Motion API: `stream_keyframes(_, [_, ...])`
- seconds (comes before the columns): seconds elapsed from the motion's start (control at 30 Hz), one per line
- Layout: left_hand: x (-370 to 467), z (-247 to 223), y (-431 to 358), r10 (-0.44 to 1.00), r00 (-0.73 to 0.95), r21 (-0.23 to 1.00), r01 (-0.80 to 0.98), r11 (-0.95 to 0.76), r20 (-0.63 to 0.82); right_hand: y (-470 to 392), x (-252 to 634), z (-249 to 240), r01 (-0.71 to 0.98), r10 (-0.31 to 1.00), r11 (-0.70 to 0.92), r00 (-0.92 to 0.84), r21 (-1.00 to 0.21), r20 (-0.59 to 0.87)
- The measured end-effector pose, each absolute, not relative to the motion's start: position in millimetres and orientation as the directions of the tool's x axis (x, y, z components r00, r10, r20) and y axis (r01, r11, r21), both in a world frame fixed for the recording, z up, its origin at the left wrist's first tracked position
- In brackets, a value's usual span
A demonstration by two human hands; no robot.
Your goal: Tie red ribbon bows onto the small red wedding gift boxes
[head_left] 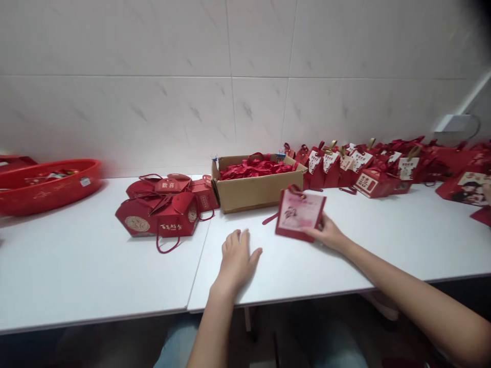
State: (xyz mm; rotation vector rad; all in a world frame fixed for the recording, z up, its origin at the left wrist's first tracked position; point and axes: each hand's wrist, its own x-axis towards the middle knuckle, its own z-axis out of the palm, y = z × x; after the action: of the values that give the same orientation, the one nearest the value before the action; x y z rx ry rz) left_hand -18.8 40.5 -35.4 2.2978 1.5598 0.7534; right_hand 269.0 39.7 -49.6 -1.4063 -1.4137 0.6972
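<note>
In my right hand (329,232) is a small red gift box (301,213) with a pale pink printed front and a ribbon at its top. The thumb lies over the lower right corner of the front. My left hand (237,258) rests on the white table, back upward, with its fingers apart and nothing in them. Behind both hands stands a cardboard box (256,191) filled with loose dark red ribbons (258,167). A single red ribbon strip (270,219) lies on the table just left of the held gift box.
Red gift boxes with cord handles (161,212) stand at left, beside a red plastic basin (49,191). Many small red boxes (356,166) line the wall at right. Another person's hand (486,193) shows at the right edge. A seam (198,260) divides the tables.
</note>
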Motion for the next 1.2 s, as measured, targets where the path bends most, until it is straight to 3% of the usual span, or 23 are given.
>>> stream_keyframes(0.07, [-18, -33, 37, 0.911, 0.366, 0.373, 0.832, -0.412, 0.190, 50, 314, -51, 0.539, 0.851, 0.014, 0.436, -0.842, 0.292])
stream_keyframes(0.13, [-17, -29, 35, 0.911, 0.380, 0.322, 0.852, -0.412, 0.161, 64, 349, -53, 0.611, 0.636, -0.395, 0.721, -0.686, 0.276])
stream_keyframes(0.17, [-17, -28, 34, 0.912, 0.378, 0.310, 0.858, -0.409, 0.158, 71, 360, -55, 0.575, 0.555, -0.557, 0.794, -0.599, 0.246])
stream_keyframes(0.23, [-17, -26, 33, 0.911, 0.379, 0.293, 0.863, -0.411, 0.161, 82, 372, -61, 0.566, 0.530, -0.633, 0.814, -0.528, 0.237])
stream_keyframes(0.5, [-16, -25, 34, 0.914, 0.379, 0.282, 0.869, -0.406, 0.148, 90, 371, -72, 0.570, 0.565, -0.607, 0.800, -0.554, 0.203])
stream_keyframes(0.73, [-16, -22, 33, 0.921, 0.372, 0.284, 0.876, -0.390, 0.117, 72, 416, -58, 0.369, 0.258, -0.549, 0.928, -0.750, 0.268])
stream_keyframes(0.8, [-16, -23, 33, 0.922, 0.371, 0.281, 0.878, -0.387, 0.111, 69, 434, -55, 0.340, 0.225, -0.508, 0.939, -0.792, 0.259])
stream_keyframes(1.07, [-15, -28, 36, 0.911, 0.384, 0.274, 0.869, -0.412, 0.152, 79, 457, -64, 0.377, 0.327, -0.397, 0.910, -0.837, 0.255])
stream_keyframes(1.2, [-15, -29, 35, 0.912, 0.379, 0.266, 0.873, -0.409, 0.156, 81, 459, -69, 0.447, 0.330, -0.359, 0.882, -0.819, 0.337])
